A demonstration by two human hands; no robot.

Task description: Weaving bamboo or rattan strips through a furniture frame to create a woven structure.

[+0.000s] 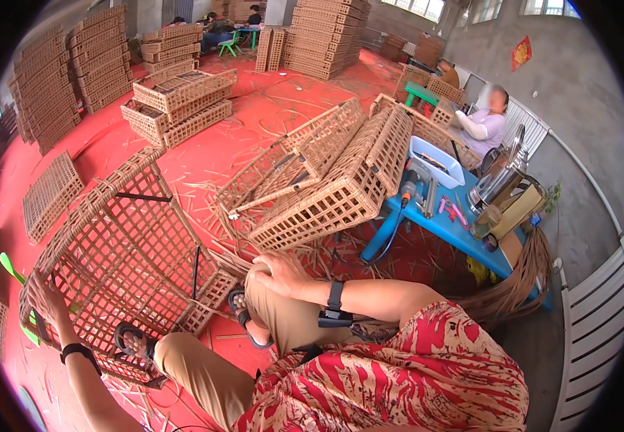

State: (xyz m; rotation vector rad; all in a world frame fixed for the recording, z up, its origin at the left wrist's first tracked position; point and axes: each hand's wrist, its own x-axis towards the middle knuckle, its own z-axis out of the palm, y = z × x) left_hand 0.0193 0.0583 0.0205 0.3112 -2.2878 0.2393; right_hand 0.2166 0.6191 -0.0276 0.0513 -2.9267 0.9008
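A large brown woven wicker basket (96, 198) with open lattice sides stands tilted before my legs at the left. My left hand (48, 301) is closed on its near left rim, the fingers partly hidden by the weave. Dark straight bars run along the basket's inner corners. My right hand (282, 275) lies over my raised right knee, fingers bent loosely over the trouser cloth, with nothing visible in it. Beyond that knee, several finished-looking wicker baskets (326, 209) lean together in a pile.
At the right, a blue table (463, 234) bears a power drill (414, 183), a pale blue bin (438, 160), pink-handled pliers (454, 211) and a metal flask (495, 180). Long brown strips (531, 277) hang beside it. Cane scraps litter the red floor (254, 108). A co-worker (488, 126) sits beyond.
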